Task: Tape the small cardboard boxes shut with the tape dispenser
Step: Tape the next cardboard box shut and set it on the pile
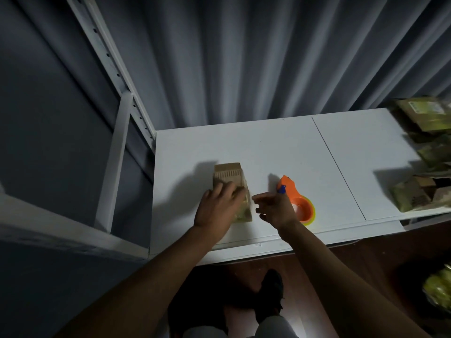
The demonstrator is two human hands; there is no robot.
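A small brown cardboard box (228, 175) lies on the white table (280, 152), left of middle. My left hand (217, 206) rests flat on its near half, fingers spread over the top. To the right lies an orange tape dispenser (296, 197) with a blue tab and a roll of yellowish tape at its near end. My right hand (275, 207) hovers between the box and the dispenser, fingers loosely extended toward the box, holding nothing. The hand covers part of the dispenser's left side.
Several greenish-brown packets and boxes (424, 152) are piled along the table's right edge. A white metal shelf frame (117, 132) stands at the left and a grey curtain (244, 57) hangs behind. The table's front edge runs just below my wrists.
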